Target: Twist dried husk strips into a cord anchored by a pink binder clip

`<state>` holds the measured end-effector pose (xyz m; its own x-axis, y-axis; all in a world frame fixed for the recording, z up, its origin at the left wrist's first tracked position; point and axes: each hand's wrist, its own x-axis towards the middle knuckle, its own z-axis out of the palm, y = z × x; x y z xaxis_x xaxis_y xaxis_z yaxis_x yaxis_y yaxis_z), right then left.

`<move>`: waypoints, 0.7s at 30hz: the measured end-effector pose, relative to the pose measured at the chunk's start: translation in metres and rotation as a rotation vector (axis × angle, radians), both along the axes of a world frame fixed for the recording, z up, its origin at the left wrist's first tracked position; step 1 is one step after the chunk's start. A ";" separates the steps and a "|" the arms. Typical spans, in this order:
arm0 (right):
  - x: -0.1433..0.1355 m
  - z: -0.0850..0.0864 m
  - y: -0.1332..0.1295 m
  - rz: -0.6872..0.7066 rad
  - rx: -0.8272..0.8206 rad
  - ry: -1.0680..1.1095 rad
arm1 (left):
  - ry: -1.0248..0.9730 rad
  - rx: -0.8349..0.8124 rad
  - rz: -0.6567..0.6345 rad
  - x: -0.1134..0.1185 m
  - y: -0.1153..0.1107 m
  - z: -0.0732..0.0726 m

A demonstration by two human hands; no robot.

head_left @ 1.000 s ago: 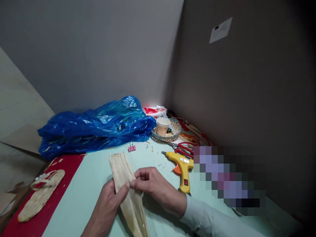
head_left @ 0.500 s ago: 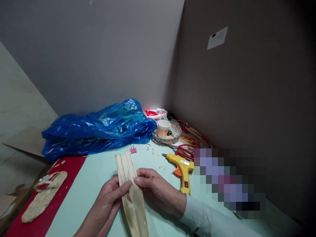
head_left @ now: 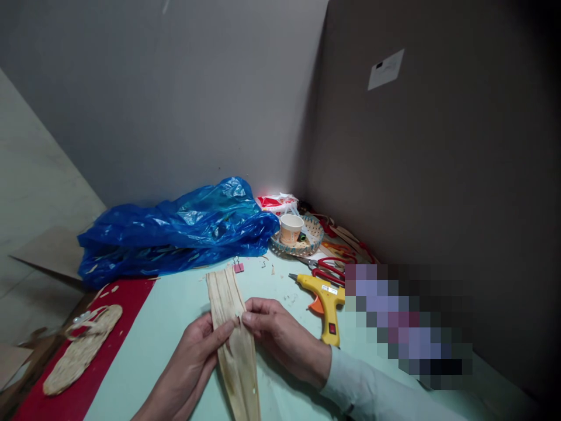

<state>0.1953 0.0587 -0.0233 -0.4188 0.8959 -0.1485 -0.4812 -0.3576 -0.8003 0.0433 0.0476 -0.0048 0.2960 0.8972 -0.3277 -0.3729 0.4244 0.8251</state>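
A long, pale dried husk strip (head_left: 239,362) with lengthwise creases is held up over the light green tabletop. My left hand (head_left: 197,345) pinches its left edge, thumb lying across the front and fingers behind. On the opposite edge, my right hand (head_left: 274,327) grips the strip between thumb and fingers. A small dark slit shows in the strip between the two thumbs. Its lower end runs out of the picture. Beyond the strip's upper end lies a pink binder clip (head_left: 238,268). To the right of my right hand rests a yellow glue gun (head_left: 324,298).
A blue plastic bag (head_left: 175,234) lies along the back wall. Beside it, a woven basket (head_left: 313,231) holds a paper cup (head_left: 290,228). Red-handled scissors (head_left: 331,272) lie behind the glue gun. A woven sandal (head_left: 83,356) rests on the red strip (head_left: 114,327) at left. The right side is pixelated.
My hands still grip the husk strip at nearly the same spot. The thumbs have shifted slightly, and the slit between them shows more. The whole view has moved a little.
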 end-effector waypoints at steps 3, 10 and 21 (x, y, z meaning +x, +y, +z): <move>0.000 0.002 0.000 0.029 -0.023 0.047 | -0.048 -0.008 -0.011 0.000 -0.001 0.000; 0.002 0.005 0.001 0.089 -0.016 0.131 | -0.097 -0.032 -0.001 0.001 -0.001 0.000; 0.001 0.013 -0.006 0.231 0.233 -0.145 | -0.056 -0.023 0.090 -0.002 -0.002 -0.001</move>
<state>0.1960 0.0531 -0.0105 -0.6033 0.7971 -0.0243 -0.2843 -0.2434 -0.9273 0.0415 0.0460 -0.0061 0.2333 0.9134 -0.3335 -0.4555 0.4056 0.7925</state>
